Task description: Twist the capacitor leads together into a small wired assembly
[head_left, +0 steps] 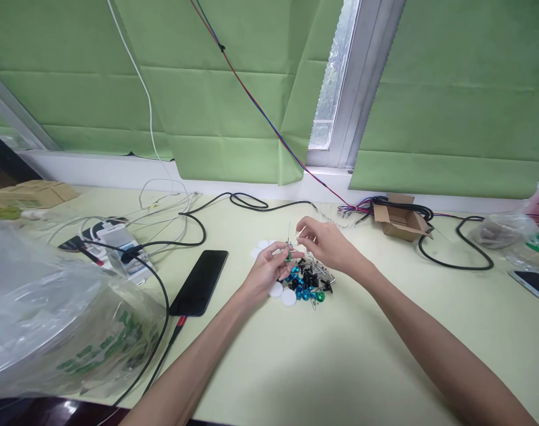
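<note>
My left hand (269,266) is closed on a small green part (289,256), from which a thin metal pin (289,232) points upward. Just to the right, my right hand (325,241) has its fingers curled in toward that part. What its fingertips pinch, if anything, is too small to make out. Below both hands lies a pile of small pieces: blue metallic knobs (305,293), black parts (312,278), bent silver wire pieces (326,273) and a green knob (320,296). White discs (289,297) lie along the pile's left side, some partly hidden by my left hand.
A black phone (199,283) lies left of my left forearm, near a bulky clear plastic bag (74,319). A power strip (125,257) with cables sits behind them. At the back right is an open cardboard box (400,219); another phone (533,287) lies at the right edge.
</note>
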{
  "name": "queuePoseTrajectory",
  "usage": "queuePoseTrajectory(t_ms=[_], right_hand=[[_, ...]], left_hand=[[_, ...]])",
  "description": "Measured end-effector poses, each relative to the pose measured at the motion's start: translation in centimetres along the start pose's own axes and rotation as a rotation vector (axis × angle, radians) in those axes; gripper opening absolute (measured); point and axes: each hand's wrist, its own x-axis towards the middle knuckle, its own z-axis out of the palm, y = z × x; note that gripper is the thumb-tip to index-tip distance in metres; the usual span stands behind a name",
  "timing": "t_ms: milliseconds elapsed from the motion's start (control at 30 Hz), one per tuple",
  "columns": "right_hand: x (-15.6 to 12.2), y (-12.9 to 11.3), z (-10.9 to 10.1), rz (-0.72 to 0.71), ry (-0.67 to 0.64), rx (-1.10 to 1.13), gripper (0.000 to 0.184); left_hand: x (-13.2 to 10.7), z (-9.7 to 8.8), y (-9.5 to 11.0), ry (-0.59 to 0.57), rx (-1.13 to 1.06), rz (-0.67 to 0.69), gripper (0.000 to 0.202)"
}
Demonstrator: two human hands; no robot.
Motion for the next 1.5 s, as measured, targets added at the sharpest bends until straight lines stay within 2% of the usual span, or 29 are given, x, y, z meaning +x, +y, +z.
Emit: queuePoseTrajectory(t_ms=[167,367,633,1000,1300,1500], right_hand=[[0.0,0.4,0.0,0.037,-0.028,-0.079,0.013],[0.0,0.7,0.0,0.024,-0.035,-0.156,0.012],[0.1,0.7,0.2,0.014,-0.059,-0.172,0.016],[-0.1,0.4,0.1,0.03,-0.061,-0.198,0.016],[-0.9,-0.8,-0.7,0.063,0.055,-0.275,0.012],[-2.8,-0.2,1.3,0.137,0.029,-0.409,0.015]], left_hand=[[0.0,0.0,-0.1,-0.001,0.012,0.037,0.022],[0.0,0.1,0.0,-0.008,-0.016,0.012,0.023],[0.2,-0.2,-0.2,0.041,0.011,-0.028,0.027],[0.2,-0.3,-0.2,0.027,0.03,-0.008,0.028],[0.1,0.0,0.4,0.129,0.032,0.065,0.026],[0.2,0.0,0.2,0.169,0.046,0.126,0.027]])
